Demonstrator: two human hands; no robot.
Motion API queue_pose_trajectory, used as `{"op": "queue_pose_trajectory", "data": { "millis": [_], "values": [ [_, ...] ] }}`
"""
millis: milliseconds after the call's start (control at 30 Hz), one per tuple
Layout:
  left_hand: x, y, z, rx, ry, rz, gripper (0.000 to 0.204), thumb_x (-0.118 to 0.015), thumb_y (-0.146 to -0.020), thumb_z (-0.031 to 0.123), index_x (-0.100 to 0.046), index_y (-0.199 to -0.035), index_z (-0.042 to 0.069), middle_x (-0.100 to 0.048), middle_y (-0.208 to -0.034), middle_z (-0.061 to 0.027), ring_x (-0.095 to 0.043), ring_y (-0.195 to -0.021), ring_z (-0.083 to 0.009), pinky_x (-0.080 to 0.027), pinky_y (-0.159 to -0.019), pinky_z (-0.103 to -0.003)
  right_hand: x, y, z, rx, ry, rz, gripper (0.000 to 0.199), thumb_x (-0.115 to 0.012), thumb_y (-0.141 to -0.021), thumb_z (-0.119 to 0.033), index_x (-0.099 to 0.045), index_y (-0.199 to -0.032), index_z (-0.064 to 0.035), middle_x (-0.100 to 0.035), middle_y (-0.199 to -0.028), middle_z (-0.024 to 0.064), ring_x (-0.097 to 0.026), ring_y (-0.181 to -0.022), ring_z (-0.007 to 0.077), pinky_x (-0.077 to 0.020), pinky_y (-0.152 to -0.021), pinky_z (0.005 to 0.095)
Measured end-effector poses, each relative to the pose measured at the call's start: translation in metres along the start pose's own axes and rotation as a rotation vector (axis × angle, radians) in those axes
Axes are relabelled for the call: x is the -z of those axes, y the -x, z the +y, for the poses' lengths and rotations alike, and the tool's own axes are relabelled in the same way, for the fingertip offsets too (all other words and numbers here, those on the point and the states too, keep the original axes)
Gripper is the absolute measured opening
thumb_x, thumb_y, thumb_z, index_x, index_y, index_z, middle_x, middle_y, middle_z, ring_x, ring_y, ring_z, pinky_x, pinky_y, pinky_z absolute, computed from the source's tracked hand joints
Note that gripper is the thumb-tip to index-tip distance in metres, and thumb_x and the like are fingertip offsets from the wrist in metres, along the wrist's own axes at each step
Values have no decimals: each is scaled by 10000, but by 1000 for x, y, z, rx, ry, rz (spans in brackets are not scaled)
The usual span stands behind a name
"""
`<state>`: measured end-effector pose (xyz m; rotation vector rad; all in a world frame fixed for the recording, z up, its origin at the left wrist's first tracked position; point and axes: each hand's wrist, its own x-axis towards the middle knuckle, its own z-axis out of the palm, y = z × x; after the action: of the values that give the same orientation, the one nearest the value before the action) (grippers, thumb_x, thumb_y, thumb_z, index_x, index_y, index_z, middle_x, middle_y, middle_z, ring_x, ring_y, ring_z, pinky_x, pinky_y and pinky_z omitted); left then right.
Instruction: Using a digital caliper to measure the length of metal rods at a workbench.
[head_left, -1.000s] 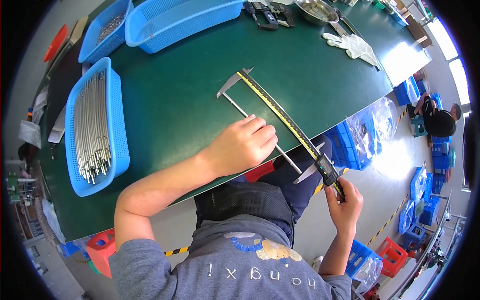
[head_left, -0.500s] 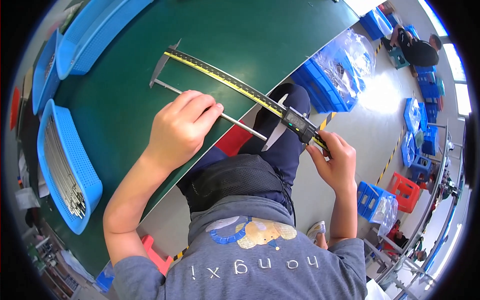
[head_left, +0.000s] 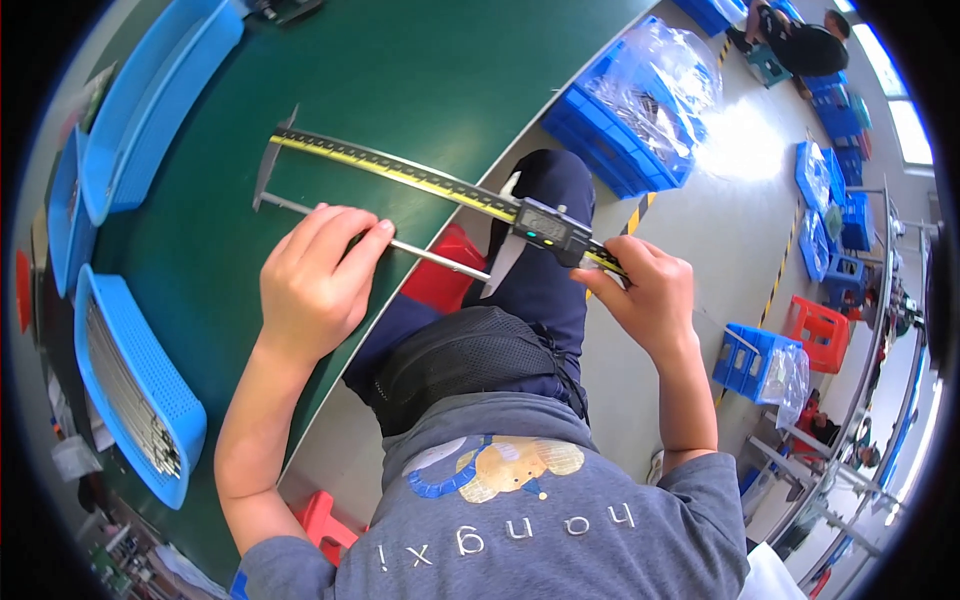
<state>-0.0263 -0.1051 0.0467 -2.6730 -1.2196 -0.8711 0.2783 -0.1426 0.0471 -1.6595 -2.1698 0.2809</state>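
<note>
My left hand [head_left: 318, 285] pinches a thin metal rod [head_left: 440, 261] around its middle. The rod runs between the jaws of a digital caliper [head_left: 400, 176], with one end against the far left jaw. Its other end lies at or very close to the sliding jaw; contact there is hard to tell. My right hand [head_left: 648, 295] is closed around the caliper's right end, beside the black display unit [head_left: 548, 230]. The caliper slants over the green table's edge and my lap. The reading on its display is too small to make out.
On the green table [head_left: 420, 60] at left stands a blue basket [head_left: 185, 395] of metal rods, with more blue baskets [head_left: 150, 120] beyond. Blue crates [head_left: 610, 140] with plastic bags stand on the floor at right. A red stool [head_left: 820, 333] and a seated person [head_left: 800, 42] are farther off.
The sliding jaw has come to the rod's near end, closing the earlier gap. Both hands, rod and caliper sit farther left in the picture, while the whole view has shifted somewhat.
</note>
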Motion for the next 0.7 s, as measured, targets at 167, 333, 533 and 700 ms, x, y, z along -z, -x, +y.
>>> {"op": "queue_pose_trajectory", "data": {
  "millis": [167,333,533,700],
  "values": [
    [3,1,0,-40,-4,-8,333,-646,-689,-42,-682,-1014,26,-648,-999,-105,-642,-938,-300,-533,-833,-422,-5,2,0,-25,-1,-7,386,-729,-757,-453,-580,-763,-98,-574,-620,49,-593,-534,254,-435,-460,347],
    [1,4,-2,-53,26,-41,383,-637,-673,16,-664,-1055,28,-639,-1034,-113,-626,-982,-316,-517,-864,-441,-4,3,-3,-9,9,3,376,-800,-696,-383,-625,-814,-72,-611,-669,52,-591,-532,197,-459,-499,294],
    [1,3,-2,-31,42,-25,366,-660,-662,82,-678,-1025,41,-638,-1009,-99,-625,-964,-296,-512,-857,-430,2,3,-7,-7,-27,-45,451,-826,-636,-373,-644,-923,-76,-640,-754,50,-644,-594,187,-499,-544,284],
    [0,4,-3,-33,55,-30,370,-663,-658,97,-677,-1023,38,-634,-1014,-102,-621,-964,-303,-515,-847,-420,0,3,-6,10,-45,-13,423,-815,-642,-341,-637,-924,-81,-632,-743,51,-648,-601,192,-494,-538,290]
  ]
}}
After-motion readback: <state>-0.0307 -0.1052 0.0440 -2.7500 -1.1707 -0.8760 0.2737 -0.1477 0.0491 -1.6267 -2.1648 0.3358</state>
